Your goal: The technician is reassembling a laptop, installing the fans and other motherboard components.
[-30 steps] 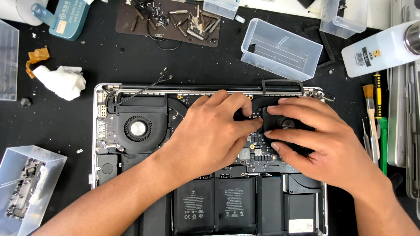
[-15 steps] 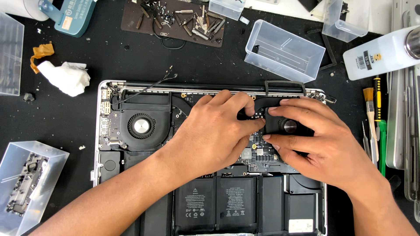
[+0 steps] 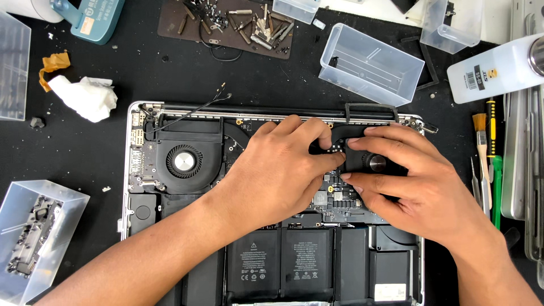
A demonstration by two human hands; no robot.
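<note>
A black tabletop (image 3: 170,79) fills the view, crowded with repair clutter. At the far left a clear plastic box (image 3: 34,238) holds small metal parts, kept together so they do not scatter, and a crumpled white tissue (image 3: 85,97) lies above it. A brown mat (image 3: 226,25) at the top collects loose screws and bits. In the middle lies an opened laptop (image 3: 129,170), its bottom cover off, so the left fan (image 3: 184,161) and the black battery cells (image 3: 280,263) are bare. The left hand (image 3: 277,170) lies flat over the circuit board, fingers together and pressed down near the right fan (image 3: 374,163), seemingly steadying that part. The right hand (image 3: 408,181) arches over the same fan, its fingers closed around the fan's edges from above and below, gripping it where it sits in the laptop's upper right corner. Above, an empty clear tray (image 3: 371,65) stands open. At the right edge a white bottle (image 3: 493,71), a small brush (image 3: 481,144) and a green-handled tool (image 3: 497,187) lie within easy reach
</note>
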